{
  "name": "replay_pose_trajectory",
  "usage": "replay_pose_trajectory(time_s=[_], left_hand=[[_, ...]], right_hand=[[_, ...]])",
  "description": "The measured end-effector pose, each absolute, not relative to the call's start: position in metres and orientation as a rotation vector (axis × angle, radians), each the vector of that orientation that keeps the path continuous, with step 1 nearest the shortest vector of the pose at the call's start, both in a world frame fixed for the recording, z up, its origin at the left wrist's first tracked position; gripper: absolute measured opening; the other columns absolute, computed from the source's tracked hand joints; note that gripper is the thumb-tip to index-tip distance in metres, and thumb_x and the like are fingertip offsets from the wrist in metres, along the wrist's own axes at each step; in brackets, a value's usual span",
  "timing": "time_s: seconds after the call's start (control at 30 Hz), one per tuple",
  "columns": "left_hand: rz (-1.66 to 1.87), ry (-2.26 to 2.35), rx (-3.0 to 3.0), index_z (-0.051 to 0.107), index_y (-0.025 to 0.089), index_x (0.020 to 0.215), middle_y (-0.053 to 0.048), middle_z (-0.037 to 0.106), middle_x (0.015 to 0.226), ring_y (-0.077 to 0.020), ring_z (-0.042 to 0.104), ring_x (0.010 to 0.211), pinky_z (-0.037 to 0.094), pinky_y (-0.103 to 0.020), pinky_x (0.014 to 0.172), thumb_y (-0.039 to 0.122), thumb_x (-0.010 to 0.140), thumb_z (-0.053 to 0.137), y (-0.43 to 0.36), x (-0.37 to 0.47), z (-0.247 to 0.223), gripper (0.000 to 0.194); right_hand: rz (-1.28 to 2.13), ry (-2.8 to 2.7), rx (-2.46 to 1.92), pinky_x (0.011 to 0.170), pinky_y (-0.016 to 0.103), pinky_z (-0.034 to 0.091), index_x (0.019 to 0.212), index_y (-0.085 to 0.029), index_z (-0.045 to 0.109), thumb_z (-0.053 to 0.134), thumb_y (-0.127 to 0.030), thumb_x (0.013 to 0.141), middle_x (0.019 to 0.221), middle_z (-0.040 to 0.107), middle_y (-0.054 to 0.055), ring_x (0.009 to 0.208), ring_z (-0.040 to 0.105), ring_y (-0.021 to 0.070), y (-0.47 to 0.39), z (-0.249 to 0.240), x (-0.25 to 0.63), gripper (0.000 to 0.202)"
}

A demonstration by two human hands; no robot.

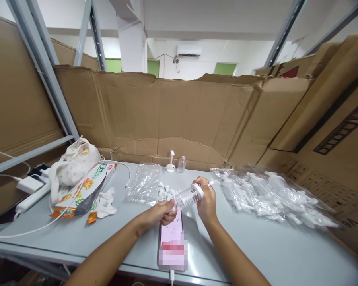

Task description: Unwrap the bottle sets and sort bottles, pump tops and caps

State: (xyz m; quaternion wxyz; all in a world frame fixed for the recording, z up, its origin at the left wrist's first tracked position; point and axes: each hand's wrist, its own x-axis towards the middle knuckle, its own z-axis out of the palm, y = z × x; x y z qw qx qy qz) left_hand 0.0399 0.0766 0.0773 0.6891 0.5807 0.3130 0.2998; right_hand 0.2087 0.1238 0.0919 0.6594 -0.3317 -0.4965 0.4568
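A clear ribbed bottle (187, 197) lies nearly sideways between my hands, above the phone (172, 244). My left hand (159, 213) is closed around its left end. My right hand (206, 198) is closed on the white cap (198, 190) at its right end, with a white nozzle sticking out past the fingers. Just behind the bottle is a small pile of white plastic parts (164, 191). Farther back, a white pump top (171, 161) stands beside another clear bottle (181, 163).
A clear plastic bag (143, 183) lies left of the pile. Bagged white parts (268, 194) spread over the right side. At the left are a snack package (83, 190), crumpled tissue (106, 203), a white cloth bag (74, 163) and cables. Cardboard (181, 111) walls the table's back.
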Motion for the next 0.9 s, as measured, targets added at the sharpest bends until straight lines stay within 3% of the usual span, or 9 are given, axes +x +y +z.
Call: replay_pose_trajectory(time_s=[0.07, 0.13, 0.27, 0.37, 0.5, 0.67, 0.8, 0.9], left_hand=[[0.596, 0.653, 1.192, 0.029, 0.021, 0.059, 0.010, 0.014, 0.048, -0.0058, 0.008, 0.041, 0.009, -0.022, 0.041, 0.070, 0.079, 0.025, 0.078, 0.041, 0.078, 0.053], [0.702, 0.760, 1.217, 0.033, 0.020, 0.060, 0.009, 0.019, 0.046, -0.0062, 0.014, 0.039, 0.014, -0.022, 0.041, 0.068, 0.080, 0.021, 0.079, 0.043, 0.081, 0.054], [1.120, 1.156, 1.574, 0.048, 0.018, 0.077, 0.003, 0.045, 0.062, -0.0098, 0.040, 0.054, 0.032, -0.022, 0.054, 0.056, 0.082, 0.040, 0.076, 0.042, 0.089, 0.039], [1.163, 1.365, 1.877, 0.053, 0.021, 0.091, -0.001, 0.056, 0.082, -0.0151, 0.049, 0.071, 0.036, -0.026, 0.066, 0.046, 0.080, 0.049, 0.074, 0.038, 0.092, 0.027], [1.147, 1.305, 1.862, 0.053, 0.019, 0.073, 0.000, 0.051, 0.064, -0.0142, 0.045, 0.062, 0.035, -0.025, 0.062, 0.051, 0.082, 0.042, 0.077, 0.034, 0.086, 0.036], [0.985, 1.077, 1.394, 0.046, 0.017, 0.060, 0.006, 0.032, 0.038, -0.0076, 0.026, 0.037, 0.025, -0.022, 0.044, 0.063, 0.083, 0.026, 0.085, 0.036, 0.076, 0.055], [1.161, 1.200, 1.570, 0.055, 0.016, 0.082, 0.003, 0.046, 0.051, -0.0098, 0.040, 0.047, 0.034, -0.022, 0.052, 0.054, 0.085, 0.034, 0.079, 0.036, 0.083, 0.043], [1.280, 1.347, 1.825, 0.053, 0.021, 0.099, 0.002, 0.054, 0.069, -0.0112, 0.046, 0.059, 0.038, -0.024, 0.062, 0.043, 0.082, 0.047, 0.073, 0.035, 0.091, 0.029]], right_hand=[[0.993, -1.124, -0.739, 0.048, 0.025, 0.033, 0.077, -0.021, 0.051, 0.041, -0.049, 0.082, 0.065, 0.047, -0.001, 0.052, 0.042, 0.0128, 0.123, 0.093, 0.208, 0.030], [0.908, -1.125, -0.771, 0.052, 0.026, 0.036, 0.079, -0.021, 0.053, 0.040, -0.051, 0.081, 0.068, 0.051, 0.000, 0.056, 0.046, 0.0140, 0.123, 0.092, 0.208, 0.033], [0.794, -1.093, -0.843, 0.060, 0.028, 0.039, 0.087, -0.019, 0.056, 0.042, -0.054, 0.080, 0.077, 0.056, 0.003, 0.065, 0.051, 0.0159, 0.125, 0.088, 0.207, 0.038], [0.807, -1.077, -0.866, 0.060, 0.028, 0.040, 0.090, -0.019, 0.056, 0.042, -0.053, 0.081, 0.078, 0.056, 0.003, 0.067, 0.051, 0.0160, 0.126, 0.085, 0.206, 0.038], [0.827, -1.083, -0.882, 0.058, 0.028, 0.039, 0.088, -0.020, 0.057, 0.041, -0.054, 0.081, 0.076, 0.056, 0.003, 0.064, 0.051, 0.0159, 0.127, 0.081, 0.205, 0.038], [0.794, -1.154, -0.832, 0.060, 0.029, 0.041, 0.093, -0.020, 0.056, 0.041, -0.054, 0.082, 0.081, 0.058, 0.005, 0.069, 0.052, 0.0173, 0.124, 0.082, 0.206, 0.039], [0.798, -1.152, -0.835, 0.061, 0.029, 0.041, 0.096, -0.019, 0.056, 0.040, -0.054, 0.082, 0.081, 0.058, 0.005, 0.071, 0.053, 0.0176, 0.123, 0.085, 0.207, 0.040], [0.805, -1.132, -0.845, 0.063, 0.029, 0.041, 0.096, -0.019, 0.056, 0.041, -0.054, 0.082, 0.082, 0.058, 0.005, 0.072, 0.053, 0.0175, 0.124, 0.086, 0.207, 0.041]])
